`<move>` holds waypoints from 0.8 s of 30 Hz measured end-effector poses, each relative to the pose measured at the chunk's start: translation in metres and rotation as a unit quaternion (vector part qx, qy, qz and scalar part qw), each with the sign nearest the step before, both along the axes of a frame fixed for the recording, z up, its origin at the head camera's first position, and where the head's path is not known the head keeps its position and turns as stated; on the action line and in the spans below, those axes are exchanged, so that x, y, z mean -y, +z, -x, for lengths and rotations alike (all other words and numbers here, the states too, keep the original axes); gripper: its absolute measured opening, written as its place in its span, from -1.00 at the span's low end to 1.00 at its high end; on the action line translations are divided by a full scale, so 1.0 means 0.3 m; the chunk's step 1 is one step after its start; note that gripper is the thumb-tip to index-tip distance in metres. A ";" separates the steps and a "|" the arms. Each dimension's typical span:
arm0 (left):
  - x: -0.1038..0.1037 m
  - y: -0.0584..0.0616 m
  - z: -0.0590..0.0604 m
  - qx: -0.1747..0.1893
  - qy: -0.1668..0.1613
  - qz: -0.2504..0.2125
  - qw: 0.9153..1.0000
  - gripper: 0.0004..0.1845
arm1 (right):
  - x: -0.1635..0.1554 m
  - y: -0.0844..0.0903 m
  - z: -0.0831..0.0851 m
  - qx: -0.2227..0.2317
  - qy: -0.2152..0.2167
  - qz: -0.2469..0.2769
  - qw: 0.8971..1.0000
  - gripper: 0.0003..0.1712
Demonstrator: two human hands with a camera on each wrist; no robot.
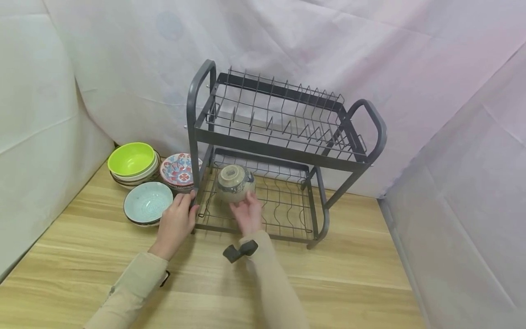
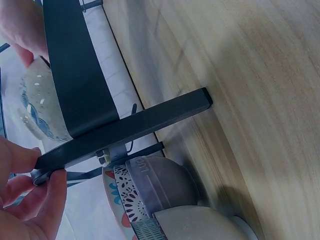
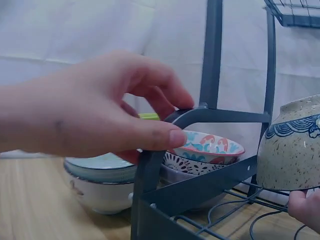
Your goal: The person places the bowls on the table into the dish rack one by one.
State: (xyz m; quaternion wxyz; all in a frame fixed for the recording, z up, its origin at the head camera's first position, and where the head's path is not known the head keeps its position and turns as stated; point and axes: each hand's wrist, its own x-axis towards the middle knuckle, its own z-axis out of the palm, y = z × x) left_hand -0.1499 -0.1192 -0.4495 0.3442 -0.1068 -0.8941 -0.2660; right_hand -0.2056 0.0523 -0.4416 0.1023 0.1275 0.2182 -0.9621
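Two hands work at the near edge of a dark metal dish rack (image 1: 283,151) on a wooden table (image 1: 349,274); the left hand (image 1: 176,224), in a beige sleeve, has its fingers and thumb curled round the rack's front-left corner post at the lower tier, and the wrist views show that corner clasped between thumb and fingers; the right hand (image 1: 246,212) holds a speckled bowl (image 1: 235,183) turned upside down, its foot ring up, the fingertips under the bowl's near rim; the bowl sits at about eleven o'clock on the lower wire shelf (image 1: 283,205), toward its left end, and whether its rim rests on the wires I cannot tell; a small dark clip (image 1: 240,251) shows on the right wrist.

At nine o'clock from the rack, just beside the left hand, stands a pale blue bowl (image 1: 148,202) on another bowl; past it, at ten o'clock, a red and blue patterned bowl (image 1: 179,170) tops a stack near the rack's leg, and a lime green bowl (image 1: 131,159) tops a further stack; above, the rack's upper tier (image 1: 279,114) of wire slots stands; behind all hangs a white cloth backdrop (image 1: 123,68).
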 end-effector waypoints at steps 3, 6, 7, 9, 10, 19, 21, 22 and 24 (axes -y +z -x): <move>0.001 0.001 -0.001 0.000 0.004 0.001 1.000 -0.73 | 0.016 -0.004 0.027 0.008 -0.005 0.019 1.000 -0.39; 0.001 0.002 0.000 0.005 0.006 0.001 1.000 -0.73 | 0.032 -0.011 0.053 0.024 -0.020 0.025 0.999 -0.39; 0.001 0.003 0.001 0.007 0.006 0.001 1.000 -0.73 | 0.037 -0.014 0.060 0.031 -0.026 0.022 0.999 -0.39; 0.000 0.002 0.001 0.011 0.006 0.000 1.000 -0.73 | 0.046 -0.022 0.074 0.042 -0.035 0.015 0.998 -0.39; 0.000 0.002 0.001 0.013 0.006 -0.001 1.000 -0.73 | 0.050 -0.027 0.079 0.047 -0.037 0.012 0.998 -0.39; -0.003 0.003 0.001 0.016 0.005 -0.005 1.000 -0.72 | 0.067 -0.050 0.123 0.054 -0.040 0.031 0.997 -0.41; -0.002 0.003 0.001 0.017 0.006 -0.004 1.000 -0.72 | 0.073 -0.048 0.133 0.049 -0.039 0.028 0.998 -0.40; -0.002 0.003 0.001 0.017 0.007 -0.003 1.000 -0.72 | 0.075 -0.046 0.138 0.049 -0.039 0.026 0.998 -0.40; -0.001 0.003 0.000 0.018 0.008 -0.001 1.000 -0.72 | 0.081 -0.042 0.147 0.052 -0.041 0.022 0.998 -0.40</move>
